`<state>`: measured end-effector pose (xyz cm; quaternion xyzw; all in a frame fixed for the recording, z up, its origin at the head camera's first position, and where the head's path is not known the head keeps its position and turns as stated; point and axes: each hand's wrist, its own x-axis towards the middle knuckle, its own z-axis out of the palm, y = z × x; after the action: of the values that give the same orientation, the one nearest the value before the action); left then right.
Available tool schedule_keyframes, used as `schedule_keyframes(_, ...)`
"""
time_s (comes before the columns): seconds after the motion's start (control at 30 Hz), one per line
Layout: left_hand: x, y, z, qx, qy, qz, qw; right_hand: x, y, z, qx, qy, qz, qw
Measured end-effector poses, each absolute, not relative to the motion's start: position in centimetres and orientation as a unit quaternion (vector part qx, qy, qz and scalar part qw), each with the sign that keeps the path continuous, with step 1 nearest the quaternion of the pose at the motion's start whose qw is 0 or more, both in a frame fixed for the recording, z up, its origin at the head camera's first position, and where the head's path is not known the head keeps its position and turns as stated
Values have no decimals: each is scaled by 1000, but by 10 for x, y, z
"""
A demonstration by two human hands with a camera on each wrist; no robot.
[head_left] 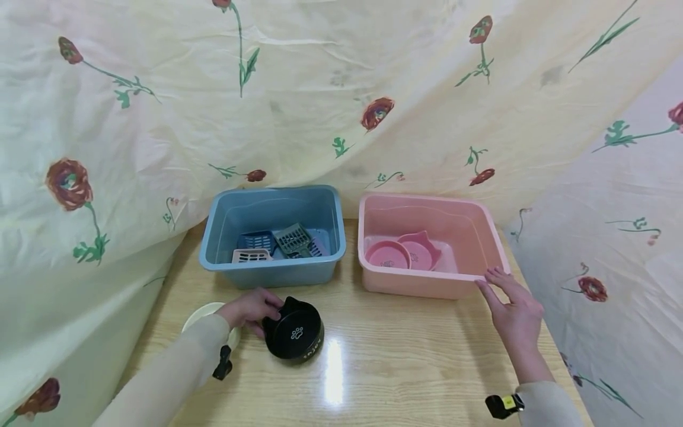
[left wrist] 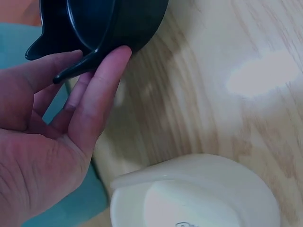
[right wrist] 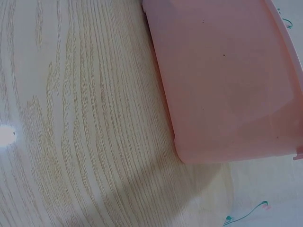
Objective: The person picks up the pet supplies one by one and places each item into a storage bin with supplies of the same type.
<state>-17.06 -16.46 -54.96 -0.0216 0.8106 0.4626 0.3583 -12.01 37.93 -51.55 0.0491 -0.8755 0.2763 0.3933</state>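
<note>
My left hand [head_left: 255, 309] pinches a black pet bowl [head_left: 295, 333] by its cat-ear edge; a white paw print shows inside it. In the left wrist view, the left hand [left wrist: 57, 127] has thumb and fingers on either side of the ear of the black bowl [left wrist: 137, 23]. A cream bowl [head_left: 198, 312] sits on the table, partly hidden behind the left forearm. At the front right corner of the pink bin [head_left: 416, 283], my right hand [head_left: 516, 311] grips the rim. Two pink bowls, one round [head_left: 388, 254] and one cat-eared [head_left: 427, 252], lie inside that bin.
A blue bin [head_left: 272, 275] stands left of the pink one, with several slotted litter scoops [head_left: 292, 238] inside. Both bins are at the back of the wooden table [head_left: 395, 356], against a flowered cloth [head_left: 309, 89] that also hangs at the sides.
</note>
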Motion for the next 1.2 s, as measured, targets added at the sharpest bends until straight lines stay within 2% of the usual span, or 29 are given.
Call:
schedule_keyframes(0.27,-177,-163,-517,24,798,458,391,-121,381,-516,46,-871,275,405)
schedule_keyframes(0.63,-182,-155,-453,91,790,443,413,-122,385,-516,52,-869,276,408)
schedule_keyframes(1.0,-211,-140,-379,128,820,389,401,-122,387,-520,71,-867,265,415)
schedule_keyframes(1.2,-228,-131,-348,149,833,369,383,-121,385,-521,73,-876,264,397)
